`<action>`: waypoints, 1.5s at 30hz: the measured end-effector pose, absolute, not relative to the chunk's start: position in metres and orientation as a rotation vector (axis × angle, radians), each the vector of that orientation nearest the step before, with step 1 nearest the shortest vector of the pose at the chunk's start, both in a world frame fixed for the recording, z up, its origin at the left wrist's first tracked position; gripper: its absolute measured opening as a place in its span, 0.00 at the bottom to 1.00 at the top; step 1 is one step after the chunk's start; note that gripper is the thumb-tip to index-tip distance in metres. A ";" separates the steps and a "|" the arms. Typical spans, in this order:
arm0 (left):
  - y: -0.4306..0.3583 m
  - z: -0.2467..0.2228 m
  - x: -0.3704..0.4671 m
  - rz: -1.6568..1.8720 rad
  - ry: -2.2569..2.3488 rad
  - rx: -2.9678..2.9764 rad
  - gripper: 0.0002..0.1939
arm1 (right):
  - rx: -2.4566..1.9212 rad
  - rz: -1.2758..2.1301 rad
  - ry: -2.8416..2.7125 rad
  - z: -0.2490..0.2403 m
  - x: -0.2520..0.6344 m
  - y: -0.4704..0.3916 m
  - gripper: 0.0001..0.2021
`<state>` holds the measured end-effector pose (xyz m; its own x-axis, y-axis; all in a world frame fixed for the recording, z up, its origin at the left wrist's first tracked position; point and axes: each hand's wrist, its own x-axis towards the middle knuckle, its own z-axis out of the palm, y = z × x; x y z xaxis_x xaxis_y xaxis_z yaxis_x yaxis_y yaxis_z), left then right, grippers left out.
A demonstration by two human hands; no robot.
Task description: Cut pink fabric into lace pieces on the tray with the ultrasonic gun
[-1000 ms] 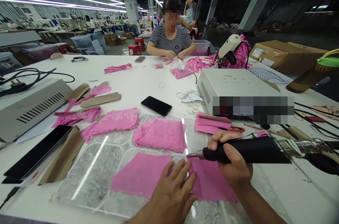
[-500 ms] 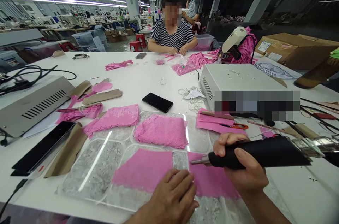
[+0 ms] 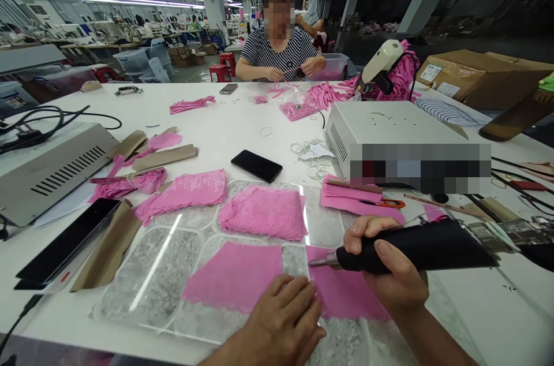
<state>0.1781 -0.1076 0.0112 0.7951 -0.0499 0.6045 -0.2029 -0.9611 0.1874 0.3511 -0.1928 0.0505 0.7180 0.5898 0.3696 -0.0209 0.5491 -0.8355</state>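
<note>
My right hand (image 3: 392, 271) is wrapped round a thick black-handled tool (image 3: 415, 247) with a narrow metal tip. The tip points left, at the upper left edge of a flat pink fabric piece (image 3: 346, 291). My left hand (image 3: 285, 314) lies palm down, its fingers slightly bent and close together, with the fingertips at that piece's left edge; its thumb is hidden. To the left lies a second flat pink piece (image 3: 238, 276). Both rest on a clear sheet (image 3: 151, 273) over a grey mottled surface. Behind them sit a stack of pink lace pieces (image 3: 264, 213) and another pink lace stack (image 3: 188, 193).
A grey metal box (image 3: 389, 123) stands at right, another vented box (image 3: 56, 175) at left. A black phone (image 3: 257, 165), orange-handled snips (image 3: 389, 203) and a dark flat device (image 3: 67, 242) lie around. A person in a striped top (image 3: 279, 54) sits opposite.
My right hand and the tool have shifted slightly left, bringing the tip to the fabric's edge. My left hand has stayed in place. The person opposite has spread their hands apart.
</note>
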 end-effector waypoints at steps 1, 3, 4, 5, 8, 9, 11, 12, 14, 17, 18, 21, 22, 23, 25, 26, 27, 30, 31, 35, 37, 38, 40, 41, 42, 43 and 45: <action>-0.108 0.012 0.178 0.905 -0.195 2.741 0.11 | -0.928 0.404 -0.689 0.051 0.351 -0.193 0.03; -0.108 0.014 0.178 0.910 -0.207 2.733 0.11 | -0.917 0.421 -0.671 0.053 0.351 -0.194 0.04; -0.108 0.015 0.178 0.924 -0.224 2.723 0.11 | -0.908 0.435 -0.659 0.054 0.352 -0.196 0.04; -0.108 0.016 0.178 0.948 -0.241 2.709 0.10 | -0.899 0.451 -0.650 0.056 0.352 -0.197 0.05; -0.109 0.019 0.177 0.991 -0.288 2.677 0.09 | -0.878 0.503 -0.646 0.059 0.353 -0.202 0.06; -0.109 0.019 0.177 0.985 -0.293 2.676 0.09 | -0.874 0.516 -0.647 0.060 0.353 -0.203 0.07; -0.109 0.019 0.177 0.952 -0.293 2.686 0.08 | -0.868 0.536 -0.646 0.059 0.352 -0.205 0.07; -0.109 0.019 0.177 0.932 -0.290 2.693 0.08 | -0.866 0.546 -0.645 0.059 0.351 -0.205 0.07; -0.109 0.020 0.177 0.897 -0.284 2.708 0.09 | -0.866 0.559 -0.653 0.058 0.349 -0.205 0.07; -0.109 0.021 0.177 0.864 -0.279 2.726 0.09 | -0.879 0.551 -0.673 0.058 0.347 -0.204 0.08; -0.109 0.021 0.176 0.859 -0.280 2.731 0.09 | -0.883 0.543 -0.678 0.058 0.347 -0.204 0.08; -0.109 0.021 0.176 0.837 -0.279 2.742 0.09 | -0.885 0.538 -0.697 0.058 0.347 -0.204 0.08; -0.109 0.021 0.176 0.838 -0.274 2.741 0.09 | -0.884 0.541 -0.704 0.058 0.347 -0.205 0.08; -0.109 0.021 0.176 0.844 -0.269 2.738 0.09 | -0.882 0.542 -0.714 0.057 0.347 -0.205 0.07; -0.109 0.020 0.177 0.859 -0.267 2.729 0.09 | -0.883 0.544 -0.736 0.056 0.346 -0.204 0.06; -0.109 0.020 0.177 0.864 -0.269 2.727 0.09 | -0.886 0.543 -0.738 0.055 0.345 -0.204 0.06; -0.109 0.020 0.177 0.860 -0.272 2.728 0.09 | -0.887 0.541 -0.736 0.055 0.345 -0.204 0.06; -0.110 0.023 0.177 0.838 -0.259 2.730 0.09 | -0.890 0.519 -0.691 0.058 0.349 -0.206 0.06; -0.110 0.024 0.177 0.845 -0.252 2.725 0.09 | -0.890 0.490 -0.663 0.060 0.353 -0.208 0.06; -0.111 0.030 0.179 0.934 -0.186 2.723 0.09 | -0.933 0.290 -0.478 0.072 0.380 -0.225 0.05; -0.110 0.030 0.182 0.964 -0.113 2.774 0.10 | -0.969 0.180 -0.397 0.076 0.392 -0.234 0.05; -0.109 0.029 0.185 0.969 -0.070 2.809 0.11 | -0.983 0.136 -0.368 0.077 0.396 -0.237 0.04; -0.107 0.024 0.191 0.952 0.009 2.878 0.13 | -1.004 0.088 -0.336 0.076 0.400 -0.240 0.04; -0.106 0.020 0.193 0.936 0.042 2.904 0.14 | -1.011 0.082 -0.331 0.073 0.400 -0.240 0.04; -0.106 0.016 0.195 0.919 0.068 2.923 0.15 | -1.015 0.090 -0.334 0.071 0.399 -0.239 0.04; -0.105 0.013 0.197 0.896 0.086 2.937 0.15 | -1.017 0.105 -0.343 0.068 0.397 -0.238 0.04; -0.104 0.006 0.198 0.861 0.103 2.951 0.15 | -1.012 0.142 -0.364 0.063 0.392 -0.233 0.05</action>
